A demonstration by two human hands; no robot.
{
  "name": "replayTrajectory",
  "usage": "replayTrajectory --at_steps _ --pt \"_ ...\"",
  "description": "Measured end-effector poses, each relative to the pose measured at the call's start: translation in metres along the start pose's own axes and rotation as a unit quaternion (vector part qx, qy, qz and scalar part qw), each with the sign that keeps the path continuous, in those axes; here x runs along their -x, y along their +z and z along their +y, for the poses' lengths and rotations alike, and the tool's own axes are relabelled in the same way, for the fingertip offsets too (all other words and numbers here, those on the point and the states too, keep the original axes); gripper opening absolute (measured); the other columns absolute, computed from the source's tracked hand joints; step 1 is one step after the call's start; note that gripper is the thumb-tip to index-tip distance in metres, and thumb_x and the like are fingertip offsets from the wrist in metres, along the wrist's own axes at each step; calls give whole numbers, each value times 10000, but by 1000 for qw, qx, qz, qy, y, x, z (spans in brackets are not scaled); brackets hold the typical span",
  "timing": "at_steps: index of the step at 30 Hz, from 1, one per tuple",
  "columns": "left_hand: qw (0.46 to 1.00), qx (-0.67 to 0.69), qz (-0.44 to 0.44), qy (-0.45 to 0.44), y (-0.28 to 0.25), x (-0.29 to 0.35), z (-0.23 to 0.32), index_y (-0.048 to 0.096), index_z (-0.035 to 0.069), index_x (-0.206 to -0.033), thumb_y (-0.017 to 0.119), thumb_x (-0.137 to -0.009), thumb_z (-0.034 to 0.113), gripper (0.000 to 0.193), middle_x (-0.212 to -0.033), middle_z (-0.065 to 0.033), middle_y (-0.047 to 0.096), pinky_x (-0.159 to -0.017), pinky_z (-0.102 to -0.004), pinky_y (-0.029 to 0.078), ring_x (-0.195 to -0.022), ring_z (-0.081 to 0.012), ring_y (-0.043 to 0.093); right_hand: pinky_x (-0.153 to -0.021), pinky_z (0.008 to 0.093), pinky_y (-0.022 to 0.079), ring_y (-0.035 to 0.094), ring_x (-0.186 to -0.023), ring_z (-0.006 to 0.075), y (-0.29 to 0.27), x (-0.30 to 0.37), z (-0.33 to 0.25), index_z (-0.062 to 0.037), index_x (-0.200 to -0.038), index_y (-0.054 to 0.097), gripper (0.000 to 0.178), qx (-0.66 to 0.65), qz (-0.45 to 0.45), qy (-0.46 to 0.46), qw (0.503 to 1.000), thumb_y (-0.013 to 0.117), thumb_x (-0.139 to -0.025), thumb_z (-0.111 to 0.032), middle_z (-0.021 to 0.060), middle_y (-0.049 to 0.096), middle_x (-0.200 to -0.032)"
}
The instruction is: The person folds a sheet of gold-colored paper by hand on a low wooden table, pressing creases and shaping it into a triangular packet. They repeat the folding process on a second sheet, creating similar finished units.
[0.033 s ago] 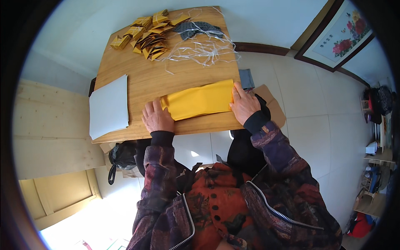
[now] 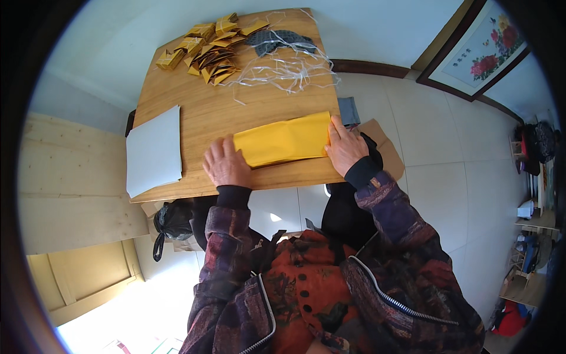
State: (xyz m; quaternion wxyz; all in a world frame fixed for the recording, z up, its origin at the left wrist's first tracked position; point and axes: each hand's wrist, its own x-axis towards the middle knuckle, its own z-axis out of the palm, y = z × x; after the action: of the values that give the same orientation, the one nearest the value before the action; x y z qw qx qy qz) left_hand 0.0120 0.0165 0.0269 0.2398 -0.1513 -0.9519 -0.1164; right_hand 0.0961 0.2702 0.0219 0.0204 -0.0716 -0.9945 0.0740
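A long folded strip of yellow paper point(image 2: 283, 140) lies along the near edge of the wooden table, slanting up to the right. My left hand point(image 2: 229, 164) rests at its left end, fingers stretched out and slightly apart. At the right end, my right hand point(image 2: 346, 145) pinches the short edge, with its index finger along the border and thumb beneath it. Some layers show at the strip's lower edge.
Left on the wooden table point(image 2: 200, 124) lies a stack of pale grey sheets point(image 2: 154, 152). Small folded yellow packets point(image 2: 213, 59) are heaped at the back, beside tangled clear plastic strings point(image 2: 298, 76) and a dark patterned cloth point(image 2: 277, 41). A black bag point(image 2: 173, 219) sits below the table.
My left hand has slid a little to the right, and its fingers are less curled. The strip's left end has shifted with it and looks flatter. My right hand stays put.
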Motion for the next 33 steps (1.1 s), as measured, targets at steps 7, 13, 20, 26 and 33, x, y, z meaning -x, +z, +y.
replayTrajectory --at_steps 7,13,20,26,33 --pt "933 85 -184 297 23 35 106 447 46 -1385 592 -862 476 692 -1452 -119 429 -1159 -450 185 -1415 -266 296 -854 440 486 605 -1061 286 5 -3 3 19 -1320 482 529 7 6 3 1000 615 -873 -232 132 413 -1460" --pt "923 86 -231 296 25 52 86 331 40 -1462 605 -795 617 924 -1550 -138 277 -1184 -448 112 -1455 -279 215 -858 437 484 599 -1086 272 5 0 1 5 -1330 479 538 11 6 3 1000 616 -879 -255 111 382 -1485" --pt "932 76 -253 248 11 63 30 276 81 -1494 748 -752 426 945 -1562 -121 260 -1164 -453 204 -1448 -286 234 -870 432 480 593 -1097 264 5 1 4 2 -1349 452 566 2 8 2 1000 618 -878 -264 106 371 -1492" --pt "955 17 -247 162 -7 77 -32 287 72 -1489 742 -774 369 899 -1568 -104 258 -1156 -444 223 -1448 -263 247 -803 427 482 610 -1044 249 12 -1 8 9 -1329 462 578 9 22 -16 1000 636 -866 -292 112 372 -1481" --pt "958 6 -275 82 -33 71 -55 362 79 -1445 695 -816 409 785 -1555 -81 297 -1151 -535 152 -1443 -241 261 -856 437 458 621 -1004 263 14 -2 8 -8 -1374 438 586 7 1 -2 1000 617 -889 -284 89 321 -1524"
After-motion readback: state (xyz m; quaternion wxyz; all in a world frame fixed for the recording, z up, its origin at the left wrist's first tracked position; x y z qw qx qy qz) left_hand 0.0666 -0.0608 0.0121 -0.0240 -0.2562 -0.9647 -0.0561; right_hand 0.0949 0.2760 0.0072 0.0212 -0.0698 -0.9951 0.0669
